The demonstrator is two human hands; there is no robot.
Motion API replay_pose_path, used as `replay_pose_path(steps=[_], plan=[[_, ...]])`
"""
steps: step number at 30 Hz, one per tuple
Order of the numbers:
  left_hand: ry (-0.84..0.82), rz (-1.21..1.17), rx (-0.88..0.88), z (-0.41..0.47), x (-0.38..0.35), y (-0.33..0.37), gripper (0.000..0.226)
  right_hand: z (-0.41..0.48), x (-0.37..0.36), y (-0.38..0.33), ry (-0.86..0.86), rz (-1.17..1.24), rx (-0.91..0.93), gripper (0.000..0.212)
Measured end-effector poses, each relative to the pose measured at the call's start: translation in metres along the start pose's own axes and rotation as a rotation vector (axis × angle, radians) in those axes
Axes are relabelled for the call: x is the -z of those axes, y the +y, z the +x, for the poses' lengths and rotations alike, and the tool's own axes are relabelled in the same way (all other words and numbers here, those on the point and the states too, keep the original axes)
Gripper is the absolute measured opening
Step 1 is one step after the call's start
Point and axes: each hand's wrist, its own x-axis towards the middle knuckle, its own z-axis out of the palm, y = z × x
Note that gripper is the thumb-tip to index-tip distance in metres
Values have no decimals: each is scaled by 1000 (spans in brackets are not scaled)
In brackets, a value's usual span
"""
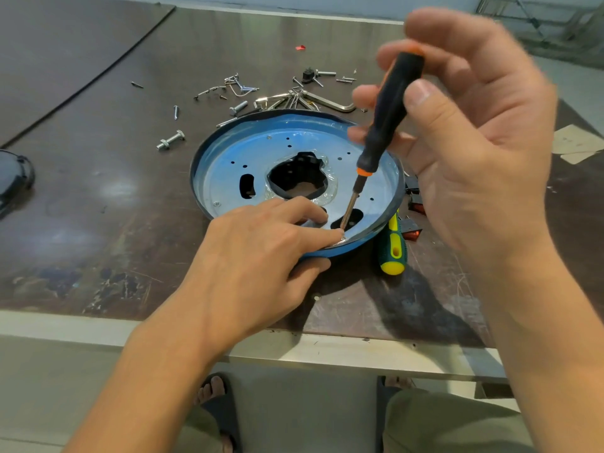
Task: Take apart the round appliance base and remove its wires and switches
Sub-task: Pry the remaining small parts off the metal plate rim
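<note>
The round blue appliance base point(228, 161) lies open side up on the brown table, with a large jagged centre hole and several slots. My left hand point(255, 259) holds its near rim, thumb under the edge, index finger pressed beside a screw at the near right. My right hand point(474, 132) grips a black and orange screwdriver point(389, 116) by the handle. Its tip sits on that screw point(342, 237) by my left fingertip. Red switches point(413, 232) lie just right of the base, partly hidden.
A green and yellow screwdriver point(394, 246) lies at the base's right edge. Loose screws, bolts and hex keys point(284, 99) are scattered behind the base. A dark cover point(13, 178) sits at the far left. The table's metal front edge point(294, 348) is near me.
</note>
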Motion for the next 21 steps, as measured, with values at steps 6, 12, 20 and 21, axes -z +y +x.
replay_pose_path(steps=[6, 12, 20, 21], plan=[[16, -10, 9, -1, -1, 0, 34, 13, 24, -3, -39, -482, 263, 30], [-3, -16, -1, 1, -3, 0, 37, 6, 15, 3, -575, -962, -212, 14], [3, 13, -1, 1, -3, 0, 37, 16, -1, -4, -800, -1192, -443, 22], [1, 16, -4, 1, -3, 0, 37, 16, -3, -4, -806, -1229, -446, 24]])
